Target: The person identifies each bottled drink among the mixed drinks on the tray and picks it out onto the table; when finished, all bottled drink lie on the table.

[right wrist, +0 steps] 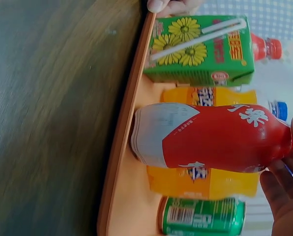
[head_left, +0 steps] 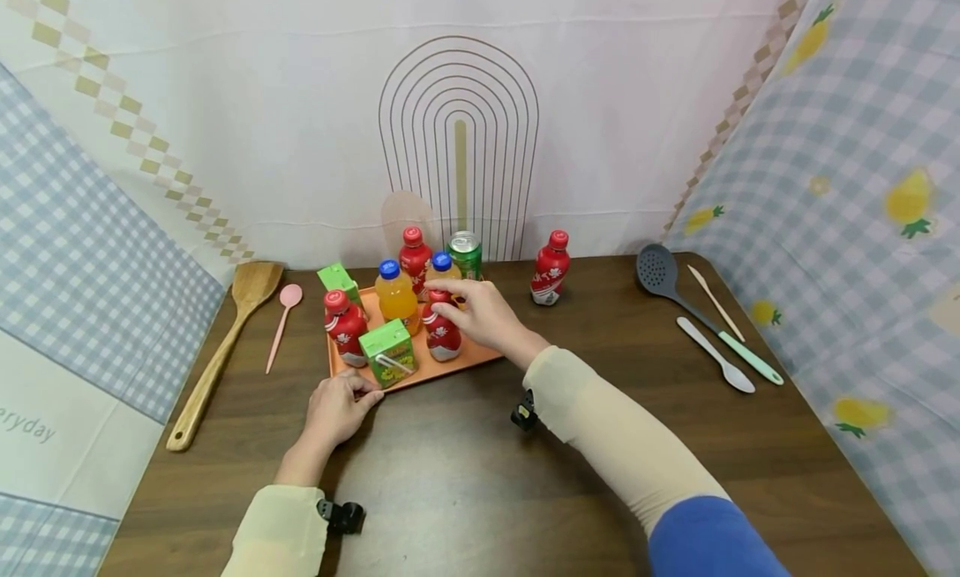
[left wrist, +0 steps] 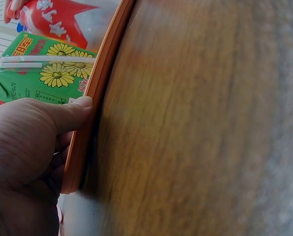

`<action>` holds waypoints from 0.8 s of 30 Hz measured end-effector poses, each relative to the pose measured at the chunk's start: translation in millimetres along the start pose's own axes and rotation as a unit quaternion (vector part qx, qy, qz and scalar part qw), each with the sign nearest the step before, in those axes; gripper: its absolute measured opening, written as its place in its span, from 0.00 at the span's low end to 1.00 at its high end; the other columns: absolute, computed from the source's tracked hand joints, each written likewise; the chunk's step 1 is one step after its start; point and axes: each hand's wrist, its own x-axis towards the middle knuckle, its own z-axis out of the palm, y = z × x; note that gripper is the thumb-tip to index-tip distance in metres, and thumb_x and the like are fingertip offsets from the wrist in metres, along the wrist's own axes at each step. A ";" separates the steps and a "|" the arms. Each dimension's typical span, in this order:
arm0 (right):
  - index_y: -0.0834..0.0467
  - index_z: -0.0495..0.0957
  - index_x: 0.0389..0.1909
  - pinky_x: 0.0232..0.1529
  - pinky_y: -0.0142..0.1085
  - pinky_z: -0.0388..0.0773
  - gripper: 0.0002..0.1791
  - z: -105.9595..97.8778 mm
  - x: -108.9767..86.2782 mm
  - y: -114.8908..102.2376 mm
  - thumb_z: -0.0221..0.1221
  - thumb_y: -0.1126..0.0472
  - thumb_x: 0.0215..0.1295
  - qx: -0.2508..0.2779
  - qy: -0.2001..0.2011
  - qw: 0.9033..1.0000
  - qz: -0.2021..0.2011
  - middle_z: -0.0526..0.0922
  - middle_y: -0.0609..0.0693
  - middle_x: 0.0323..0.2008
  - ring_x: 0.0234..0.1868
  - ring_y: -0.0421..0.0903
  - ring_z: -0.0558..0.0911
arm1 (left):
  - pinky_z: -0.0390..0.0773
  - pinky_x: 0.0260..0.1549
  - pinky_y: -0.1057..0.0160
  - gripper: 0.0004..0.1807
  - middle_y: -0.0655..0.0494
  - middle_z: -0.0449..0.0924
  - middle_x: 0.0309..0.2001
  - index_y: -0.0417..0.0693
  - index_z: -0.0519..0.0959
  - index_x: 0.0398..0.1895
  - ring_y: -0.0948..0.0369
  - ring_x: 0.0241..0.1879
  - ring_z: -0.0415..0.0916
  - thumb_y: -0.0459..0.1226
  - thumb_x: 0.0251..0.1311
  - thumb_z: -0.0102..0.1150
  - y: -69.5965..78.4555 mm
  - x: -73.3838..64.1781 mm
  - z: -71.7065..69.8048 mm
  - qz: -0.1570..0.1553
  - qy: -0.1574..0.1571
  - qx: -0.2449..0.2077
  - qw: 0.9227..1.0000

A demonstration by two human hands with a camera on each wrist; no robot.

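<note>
While hands (head_left: 337,408) (head_left: 486,314) grip tray (head_left: 474,353), red bottle (head_left: 444,335) (of 4) | 2 orange bottles (head_left: 397,300) | 2 cartons (head_left: 388,348) | 1 can (head_left: 467,261)

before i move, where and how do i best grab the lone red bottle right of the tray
Probably round the bottle just below the cap, with the right hand coming from the right. It stands upright, its body rounded and slim; the tray lies left and the cloth rises behind, while its right side looks open.

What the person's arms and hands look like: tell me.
The left hand and right hand wear no gloves. Cream sleeves cover both forearms, a blue sleeve shows higher on the right arm, and a small black camera sits by each wrist.
</note>
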 end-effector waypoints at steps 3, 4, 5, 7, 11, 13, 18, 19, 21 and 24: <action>0.46 0.77 0.59 0.24 0.32 0.74 0.20 -7.5 -4.8 6.6 0.61 0.55 0.66 0.008 0.002 1.000 0.008 0.83 0.46 0.48 0.21 0.44 0.73 | 0.70 0.29 0.57 0.04 0.64 0.75 0.25 0.54 0.87 0.24 0.59 0.28 0.75 0.41 0.53 0.71 0.1 0.3 -0.4 0.001 -0.001 0.001 1.000; 0.45 0.77 0.59 0.25 0.32 0.75 0.20 -10.1 -6.6 9.4 0.61 0.56 0.66 0.010 0.003 1.000 0.010 0.83 0.46 0.48 0.23 0.45 0.74 | 0.70 0.29 0.57 0.04 0.64 0.75 0.26 0.54 0.87 0.24 0.59 0.28 0.75 0.41 0.53 0.71 0.3 0.4 -0.4 0.001 -0.001 0.001 1.000; 0.46 0.77 0.59 0.25 0.33 0.75 0.20 -12.6 -8.0 11.8 0.61 0.56 0.66 0.009 0.006 1.000 0.012 0.83 0.46 0.49 0.24 0.46 0.74 | 0.70 0.29 0.57 0.04 0.64 0.75 0.25 0.54 0.87 0.24 0.59 0.28 0.75 0.41 0.53 0.71 0.4 0.4 -0.6 0.002 0.000 0.001 1.000; 0.46 0.78 0.59 0.25 0.33 0.74 0.20 -18.2 -10.8 15.7 0.61 0.56 0.65 0.008 0.013 1.000 0.014 0.83 0.46 0.50 0.24 0.46 0.75 | 0.70 0.29 0.57 0.04 0.64 0.75 0.25 0.54 0.87 0.24 0.59 0.28 0.75 0.41 0.53 0.71 0.5 0.6 -0.6 0.002 0.001 0.001 1.000; 0.47 0.79 0.57 0.24 0.33 0.73 0.20 -27.0 -14.1 21.3 0.62 0.56 0.64 0.002 0.027 0.999 0.020 0.83 0.46 0.48 0.22 0.47 0.73 | 0.69 0.29 0.57 0.04 0.64 0.75 0.25 0.54 0.86 0.24 0.59 0.28 0.74 0.41 0.53 0.71 -0.9 1.0 -0.1 -0.003 -0.001 0.005 1.000; 0.47 0.79 0.57 0.25 0.33 0.74 0.20 -29.9 -14.7 22.6 0.63 0.55 0.63 0.002 0.029 0.999 0.029 0.83 0.46 0.48 0.24 0.47 0.73 | 0.69 0.29 0.58 0.04 0.64 0.74 0.25 0.54 0.86 0.24 0.60 0.28 0.74 0.41 0.53 0.71 -1.5 1.0 0.0 -0.004 -0.003 0.005 1.000; 0.46 0.80 0.57 0.28 0.32 0.76 0.22 -33.3 -14.6 24.3 0.66 0.55 0.60 0.011 0.033 0.998 0.051 0.83 0.47 0.49 0.27 0.49 0.74 | 0.69 0.29 0.58 0.05 0.64 0.74 0.25 0.53 0.86 0.24 0.60 0.28 0.74 0.41 0.53 0.71 -1.2 0.7 0.5 -0.005 -0.004 0.002 1.000; 0.46 0.80 0.56 0.29 0.32 0.76 0.22 -33.3 -14.4 24.7 0.66 0.55 0.59 0.013 0.037 0.998 0.052 0.83 0.47 0.48 0.28 0.49 0.75 | 0.69 0.29 0.58 0.05 0.64 0.74 0.25 0.53 0.86 0.24 0.60 0.28 0.74 0.42 0.53 0.71 -1.1 0.6 0.7 -0.006 -0.004 0.002 1.000; 0.47 0.81 0.55 0.31 0.32 0.77 0.22 -33.2 -14.0 25.4 0.67 0.55 0.58 0.017 0.046 0.997 0.054 0.84 0.47 0.47 0.31 0.49 0.77 | 0.69 0.29 0.58 0.05 0.64 0.74 0.25 0.53 0.87 0.24 0.60 0.29 0.74 0.42 0.53 0.71 -1.0 0.6 0.9 -0.007 -0.005 0.003 1.000; 0.48 0.82 0.54 0.33 0.32 0.78 0.22 -32.8 -14.2 25.9 0.68 0.55 0.57 0.021 0.059 0.996 0.057 0.84 0.46 0.46 0.34 0.49 0.77 | 0.69 0.30 0.58 0.05 0.64 0.74 0.25 0.53 0.87 0.24 0.59 0.29 0.74 0.42 0.53 0.71 -1.1 0.6 1.1 -0.009 -0.005 0.005 1.000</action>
